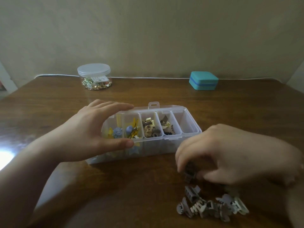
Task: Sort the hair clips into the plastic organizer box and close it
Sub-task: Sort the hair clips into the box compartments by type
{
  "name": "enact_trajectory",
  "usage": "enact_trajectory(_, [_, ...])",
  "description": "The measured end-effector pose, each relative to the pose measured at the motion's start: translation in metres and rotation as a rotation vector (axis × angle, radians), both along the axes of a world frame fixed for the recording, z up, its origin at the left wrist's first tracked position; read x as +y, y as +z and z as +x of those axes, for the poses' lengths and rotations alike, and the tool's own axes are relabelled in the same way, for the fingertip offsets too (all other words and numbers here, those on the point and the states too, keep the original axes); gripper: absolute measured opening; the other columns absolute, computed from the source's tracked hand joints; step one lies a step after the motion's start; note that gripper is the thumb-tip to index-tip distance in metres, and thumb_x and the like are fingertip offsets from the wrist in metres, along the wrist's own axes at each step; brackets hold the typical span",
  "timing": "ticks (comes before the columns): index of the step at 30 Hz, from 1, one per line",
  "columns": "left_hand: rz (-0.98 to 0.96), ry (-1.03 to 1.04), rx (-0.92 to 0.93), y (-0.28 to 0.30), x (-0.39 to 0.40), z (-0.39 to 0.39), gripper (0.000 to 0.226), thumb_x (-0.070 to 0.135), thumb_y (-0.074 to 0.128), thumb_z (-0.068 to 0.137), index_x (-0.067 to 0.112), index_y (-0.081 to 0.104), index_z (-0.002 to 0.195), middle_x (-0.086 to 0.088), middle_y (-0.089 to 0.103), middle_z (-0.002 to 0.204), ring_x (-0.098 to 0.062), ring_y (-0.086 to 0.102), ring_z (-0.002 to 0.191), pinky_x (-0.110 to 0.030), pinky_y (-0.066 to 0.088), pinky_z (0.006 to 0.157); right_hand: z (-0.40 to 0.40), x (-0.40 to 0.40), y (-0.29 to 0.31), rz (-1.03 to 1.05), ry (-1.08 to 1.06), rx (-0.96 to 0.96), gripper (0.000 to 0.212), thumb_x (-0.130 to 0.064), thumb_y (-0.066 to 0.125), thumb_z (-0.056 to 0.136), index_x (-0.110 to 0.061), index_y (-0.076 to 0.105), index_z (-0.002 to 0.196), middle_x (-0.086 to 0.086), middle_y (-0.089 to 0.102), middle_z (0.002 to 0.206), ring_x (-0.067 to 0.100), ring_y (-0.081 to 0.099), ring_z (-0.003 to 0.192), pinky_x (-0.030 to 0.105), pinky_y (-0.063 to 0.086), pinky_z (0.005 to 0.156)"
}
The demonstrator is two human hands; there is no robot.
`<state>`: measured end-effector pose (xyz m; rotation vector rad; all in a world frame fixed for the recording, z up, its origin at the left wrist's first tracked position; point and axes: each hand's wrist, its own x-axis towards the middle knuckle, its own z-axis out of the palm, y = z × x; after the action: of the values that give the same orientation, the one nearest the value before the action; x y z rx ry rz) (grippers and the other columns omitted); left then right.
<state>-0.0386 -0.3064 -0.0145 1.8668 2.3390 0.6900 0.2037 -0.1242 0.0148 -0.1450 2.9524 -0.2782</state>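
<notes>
On the brown wood worktop (148, 186), w/ a plain wall behind, sits the clear plastic organizer box (164, 145), lid open, roughly centre. It has 5 compartments in a row: the 2 at left hold yellow & blue clips (131, 130), the middle one beige/brown clips (150, 129), the 4th brown & cream clips (167, 127); the far-right one shows nothing inside.

Left hand (92, 129) spans the box's left end: fingers (115, 106) straight along the far rim, thumb touching the near rim, so it steadies the box w/o curling round it.

Right hand (230, 153) is near the box's right front corner, blurred, fingers curled down & pinching a dark grey clip (190, 172) just above the worktop.

Below that hand lies a loose pile of grey & off-white clips (212, 206), apart from the box.

At the back edge: a round clear jar (94, 76) w/ lid on, gold bits inside, at left; a small teal case (203, 80), closed, at right. Well apart from each other.
</notes>
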Motion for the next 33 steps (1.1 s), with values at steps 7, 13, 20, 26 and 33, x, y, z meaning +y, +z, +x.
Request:
enact_trajectory(7, [0.001, -0.005, -0.002, 0.001, 0.000, 0.001, 0.085, 0.090, 0.051, 0.058, 0.058, 0.037, 0.135, 0.045, 0.036, 0.126, 0.006, 0.030, 0.129, -0.038, 0.037, 0.106, -0.004, -0.002, 0.001, -0.032, 0.036, 0.070, 0.028, -0.034, 0.069, 0.085, -0.042, 0.060, 0.110, -0.026, 0.063, 0.106, -0.006, 0.059, 0.099, 0.022, 0.052, 0.082])
enact_trajectory(13, [-0.005, -0.008, -0.011, 0.001, -0.001, 0.001, 0.086, 0.090, 0.050, 0.058, 0.056, 0.036, 0.136, 0.043, 0.037, 0.129, 0.005, 0.030, 0.131, -0.040, 0.038, 0.107, -0.020, -0.004, 0.011, -0.400, -0.216, 0.675, 0.026, -0.024, 0.074, 0.080, -0.027, 0.065, 0.105, -0.030, 0.063, 0.081, 0.009, 0.047, 0.048, 0.018, 0.039, 0.044])
enact_trajectory(20, [0.007, -0.010, 0.004, 0.002, -0.001, 0.002, 0.086, 0.090, 0.050, 0.058, 0.055, 0.038, 0.136, 0.046, 0.035, 0.125, 0.006, 0.031, 0.129, -0.038, 0.037, 0.106, -0.016, 0.012, 0.005, -0.478, -0.442, 0.704, 0.025, -0.039, 0.071, 0.076, -0.031, 0.069, 0.099, -0.011, 0.071, 0.092, 0.014, 0.064, 0.063, 0.031, 0.056, 0.056])
enact_trajectory(26, [0.007, -0.007, 0.002, 0.002, 0.000, 0.001, 0.086, 0.089, 0.051, 0.057, 0.056, 0.038, 0.135, 0.046, 0.034, 0.124, 0.008, 0.030, 0.127, -0.035, 0.036, 0.104, 0.005, 0.012, 0.017, -0.105, -0.350, 0.237, 0.009, -0.041, 0.069, 0.078, -0.041, 0.067, 0.087, -0.023, 0.066, 0.077, -0.011, 0.060, 0.071, 0.010, 0.044, 0.054])
enact_trajectory(33, [0.015, -0.005, 0.007, 0.001, 0.000, 0.002, 0.085, 0.089, 0.051, 0.057, 0.055, 0.039, 0.135, 0.046, 0.036, 0.124, 0.008, 0.031, 0.127, -0.031, 0.034, 0.100, -0.003, -0.007, -0.004, 0.191, -0.229, -0.046, 0.043, -0.057, 0.057, 0.085, -0.056, 0.042, 0.125, -0.026, 0.059, 0.115, -0.005, 0.052, 0.104, 0.026, 0.047, 0.091])
